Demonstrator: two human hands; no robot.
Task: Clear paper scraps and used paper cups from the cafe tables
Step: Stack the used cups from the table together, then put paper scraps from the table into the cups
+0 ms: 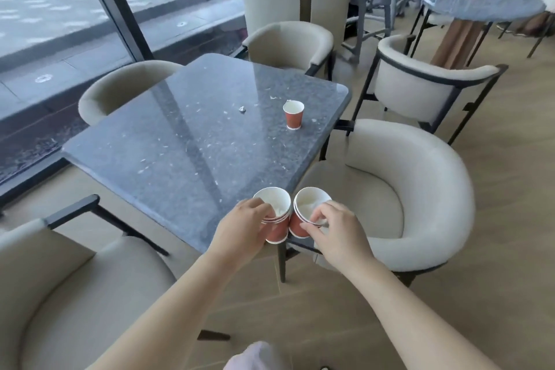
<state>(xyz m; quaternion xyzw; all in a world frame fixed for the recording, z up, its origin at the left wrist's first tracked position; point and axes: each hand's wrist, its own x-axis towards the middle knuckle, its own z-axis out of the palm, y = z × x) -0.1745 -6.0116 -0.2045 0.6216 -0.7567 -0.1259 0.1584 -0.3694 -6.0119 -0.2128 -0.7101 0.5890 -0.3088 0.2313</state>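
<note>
Cafe seating area beside a glass wall, wood-plank floor. Worktop (180, 135): square, dark speckled polished stone, rounded corners, dotted with small white paper scraps.

Left cup stack (277, 233): nested red paper cups, white inside, at the near corner. The left hand (243, 225) grips it, fingers curled over the rim.

Right cup stack (295, 227): same make, touching the left one. The right hand (333, 228) pinches its rim.

Single cup (293, 116): red, upright, torn rim, near the right corner.

Crumpled scrap (242, 109): whitish, beside that cup but apart from it.

Armchairs (420, 189): cream, curved, padded, with dark frames.
</note>
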